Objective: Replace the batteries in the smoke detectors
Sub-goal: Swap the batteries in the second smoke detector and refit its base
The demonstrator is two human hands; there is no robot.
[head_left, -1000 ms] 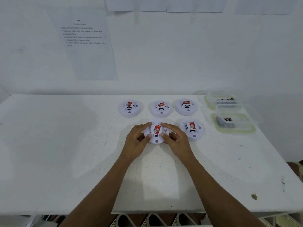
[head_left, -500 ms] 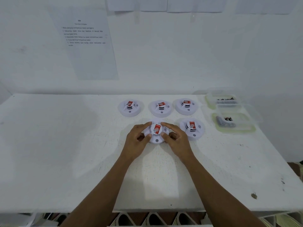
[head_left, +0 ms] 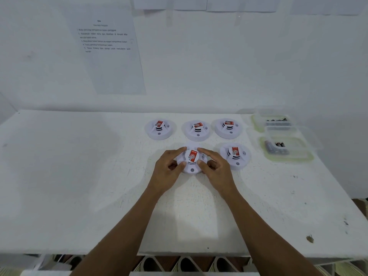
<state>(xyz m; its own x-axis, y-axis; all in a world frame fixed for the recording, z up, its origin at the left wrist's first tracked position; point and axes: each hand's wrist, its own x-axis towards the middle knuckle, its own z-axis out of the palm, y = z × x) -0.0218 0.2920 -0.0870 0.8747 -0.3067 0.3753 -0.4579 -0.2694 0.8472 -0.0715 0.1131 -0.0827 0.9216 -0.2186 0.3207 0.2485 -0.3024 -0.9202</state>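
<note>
Two hands on one smoke detector (head_left: 191,166)

The left hand (head_left: 169,171) and the right hand (head_left: 218,172) both grip the round white smoke detector at the front of the table (head_left: 79,186). Fingers and thumbs curl around its sides. Its red sticker (head_left: 192,156) faces up. Just to its right sits a second detector (head_left: 235,156). Behind are three more detectors (head_left: 197,130) in a row. Far right, two clear tubs (head_left: 298,158) hold batteries (head_left: 275,146). A paper (head_left: 111,56) hangs on the wall.

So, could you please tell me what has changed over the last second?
Nothing visibly moved. The left hand and right hand still grip the front smoke detector on the table; the other four detectors and both battery trays stayed put.
</note>
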